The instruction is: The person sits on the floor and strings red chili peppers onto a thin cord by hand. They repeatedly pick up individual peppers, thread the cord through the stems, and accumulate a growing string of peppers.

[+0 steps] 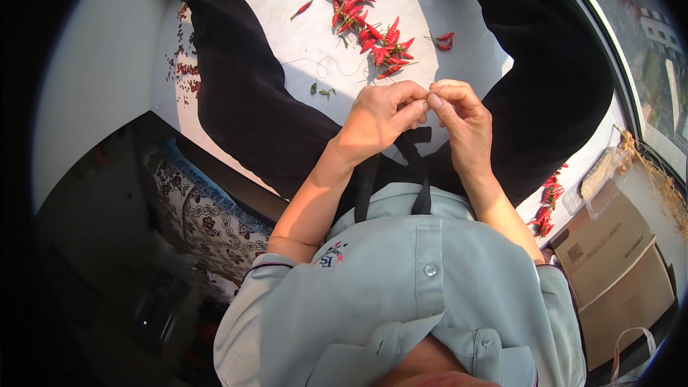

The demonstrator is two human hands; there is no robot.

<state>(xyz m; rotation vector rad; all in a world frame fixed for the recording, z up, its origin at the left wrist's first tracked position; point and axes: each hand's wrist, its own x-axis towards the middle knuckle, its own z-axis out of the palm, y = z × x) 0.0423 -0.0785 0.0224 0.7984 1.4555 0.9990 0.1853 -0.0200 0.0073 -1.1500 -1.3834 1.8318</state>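
Note:
My left hand (379,113) and my right hand (465,118) meet above my lap, thumbs and fingertips pinched together. A thin strand shows at the fingertips; whether it is thread or a needle is too small to tell. Just beyond them, a fine thread (328,67) curls over the white surface (301,37) and runs toward a string of red chili peppers (355,5). The peppers lie bunched in a long winding row, green stems showing at many of them. One loose chili (303,8) lies left of the row, and a few more chilies (443,40) lie to its right.
Green stem scraps (323,91) lie near my left knee. Small reddish-brown bits (185,70) are scattered beyond that leg. On my right are more red chilies (549,201), a clear plastic container (596,177), a cardboard box (613,258) and a window (656,27). A patterned cloth (204,215) is at lower left.

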